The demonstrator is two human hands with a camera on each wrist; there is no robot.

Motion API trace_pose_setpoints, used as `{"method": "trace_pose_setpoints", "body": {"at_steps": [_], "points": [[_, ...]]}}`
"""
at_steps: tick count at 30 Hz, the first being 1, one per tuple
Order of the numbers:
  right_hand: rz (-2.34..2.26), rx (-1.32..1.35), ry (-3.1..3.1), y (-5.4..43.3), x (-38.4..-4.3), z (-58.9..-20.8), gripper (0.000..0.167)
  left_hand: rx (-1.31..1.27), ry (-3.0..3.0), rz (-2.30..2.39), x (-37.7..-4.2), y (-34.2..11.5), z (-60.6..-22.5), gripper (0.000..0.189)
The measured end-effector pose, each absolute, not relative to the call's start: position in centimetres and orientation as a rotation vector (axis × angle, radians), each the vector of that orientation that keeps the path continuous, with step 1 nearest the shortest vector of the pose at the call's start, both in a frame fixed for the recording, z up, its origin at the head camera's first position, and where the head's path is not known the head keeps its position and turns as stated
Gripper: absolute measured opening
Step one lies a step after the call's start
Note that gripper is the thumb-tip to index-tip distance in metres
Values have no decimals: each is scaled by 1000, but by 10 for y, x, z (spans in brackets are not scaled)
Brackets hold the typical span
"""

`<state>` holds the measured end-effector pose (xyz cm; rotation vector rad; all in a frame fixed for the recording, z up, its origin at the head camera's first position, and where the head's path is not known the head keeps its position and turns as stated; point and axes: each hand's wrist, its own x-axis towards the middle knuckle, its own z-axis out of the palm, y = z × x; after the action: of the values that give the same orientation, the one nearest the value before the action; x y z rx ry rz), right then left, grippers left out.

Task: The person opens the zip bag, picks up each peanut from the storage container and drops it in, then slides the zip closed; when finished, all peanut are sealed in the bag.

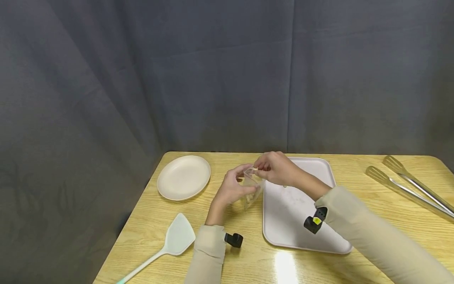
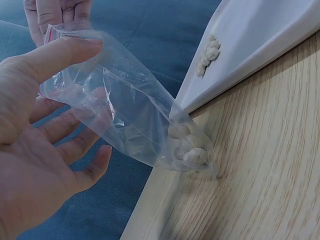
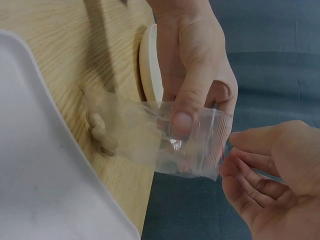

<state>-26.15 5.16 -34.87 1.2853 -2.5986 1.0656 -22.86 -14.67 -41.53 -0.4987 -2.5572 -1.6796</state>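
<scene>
A clear zip-lock bag (image 2: 132, 112) hangs at a slant, with several small beige knobbly lumps (image 2: 195, 156) gathered at its bottom. My left hand (image 1: 230, 188) holds the bag near its upper end, thumb across the front and fingers behind. At the bag's mouth, my right hand (image 1: 278, 169) pinches the edge beside the zip strip; its fingertips show in the right wrist view by the red-lined seal. To the right lies a pale shallow tray (image 1: 298, 221). Similar beige lumps (image 2: 208, 56) sit inside it in the left wrist view, mostly hidden behind my right hand in the head view.
Left of the hands is a round cream plate (image 1: 183, 177). A white spatula (image 1: 179, 236) lies near the left front of the wooden table (image 1: 248, 256). Metal tongs (image 1: 411, 189) with slotted ends rest at the far right. A dark curtain (image 1: 227, 79) hangs behind.
</scene>
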Motion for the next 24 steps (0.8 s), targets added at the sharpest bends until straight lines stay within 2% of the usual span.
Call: {"method": "trace_pose_setpoints", "body": {"at_steps": [14,19,24], "points": [[1085,1237,-2625,54,-264,-347,11,-509,-2557,-1728,-223,-145,-405,66],[1044,1072,-2678,76,-280,-351,6,-519,-2551,-1726,-208,-140,-383,63],[886,945,-2728,105,-303,-378,5,-516,-2535,-1712,-204,-138,-378,61]]}}
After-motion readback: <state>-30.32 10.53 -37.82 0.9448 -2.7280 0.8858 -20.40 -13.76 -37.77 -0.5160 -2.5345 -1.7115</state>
